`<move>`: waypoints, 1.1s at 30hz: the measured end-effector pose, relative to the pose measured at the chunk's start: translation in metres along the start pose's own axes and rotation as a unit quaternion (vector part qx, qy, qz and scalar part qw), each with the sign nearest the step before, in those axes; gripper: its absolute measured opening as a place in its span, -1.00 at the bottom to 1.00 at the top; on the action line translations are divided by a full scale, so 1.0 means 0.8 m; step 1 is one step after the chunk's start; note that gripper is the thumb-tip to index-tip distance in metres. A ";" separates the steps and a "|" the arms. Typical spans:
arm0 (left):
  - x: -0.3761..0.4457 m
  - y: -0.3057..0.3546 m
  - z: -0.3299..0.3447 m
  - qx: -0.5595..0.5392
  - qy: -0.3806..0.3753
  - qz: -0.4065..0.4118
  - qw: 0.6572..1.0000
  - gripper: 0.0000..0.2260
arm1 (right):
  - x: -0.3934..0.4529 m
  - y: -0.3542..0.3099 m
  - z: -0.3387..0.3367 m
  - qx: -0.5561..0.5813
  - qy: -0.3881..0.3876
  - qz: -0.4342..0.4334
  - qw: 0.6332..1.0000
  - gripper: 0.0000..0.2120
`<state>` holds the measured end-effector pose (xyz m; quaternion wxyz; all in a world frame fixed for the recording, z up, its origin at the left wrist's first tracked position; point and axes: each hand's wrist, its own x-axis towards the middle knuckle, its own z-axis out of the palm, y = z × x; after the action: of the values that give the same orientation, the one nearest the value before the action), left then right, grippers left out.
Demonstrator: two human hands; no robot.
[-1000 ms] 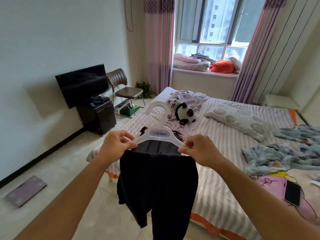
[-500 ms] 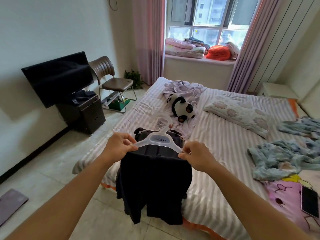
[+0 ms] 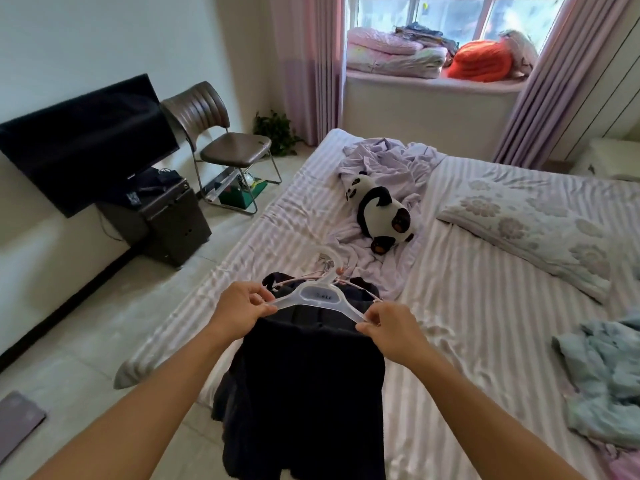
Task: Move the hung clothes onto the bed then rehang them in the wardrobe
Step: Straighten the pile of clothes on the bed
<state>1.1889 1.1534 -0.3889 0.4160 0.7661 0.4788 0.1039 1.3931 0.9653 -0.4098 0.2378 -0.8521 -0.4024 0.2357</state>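
Observation:
A white plastic hanger carries a black garment that hangs down over the near edge of the bed. My left hand pinches the hanger's left arm and my right hand pinches its right arm. Just beyond the hanger, another dark garment lies on the striped sheet with a pink hanger partly showing. A pale blue garment lies crumpled on the bed at the right. The wardrobe is out of sight.
A plush panda lies on a lilac cloth mid-bed, a flowered pillow to its right. Left of the bed stand a brown chair, a dark cabinet and a television. Folded bedding fills the windowsill.
I have stepped closer to the bed and look further down. Both hands have lowered the hanger with the black garment toward the bed's near edge, grips unchanged.

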 end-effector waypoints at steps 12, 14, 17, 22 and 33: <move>0.269 -0.019 0.103 0.028 0.002 -0.058 0.998 -0.93 | 0.256 0.078 0.043 0.048 -0.044 0.058 0.996 -0.76; 0.306 -0.033 0.124 0.056 0.004 -0.058 0.997 -0.89 | 0.295 0.093 0.062 0.047 -0.051 0.066 0.995 -0.76; 0.359 -0.062 0.157 0.090 0.013 -0.069 0.994 -0.84 | 0.351 0.113 0.095 0.036 -0.049 0.076 0.995 -0.79; 0.414 -0.104 0.212 0.222 -0.055 -0.031 0.973 -0.49 | 0.430 0.157 0.159 0.019 -0.051 0.104 0.993 -0.82; 0.459 -0.184 0.310 0.378 -0.163 -0.043 0.910 -0.14 | 0.506 0.237 0.259 -0.039 -0.060 0.105 0.992 -0.85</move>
<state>1.4229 1.3496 -0.7420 0.1711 0.8510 0.4404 -0.2292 1.6080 1.2262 -0.7687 0.1534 -0.8827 -0.3330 0.2941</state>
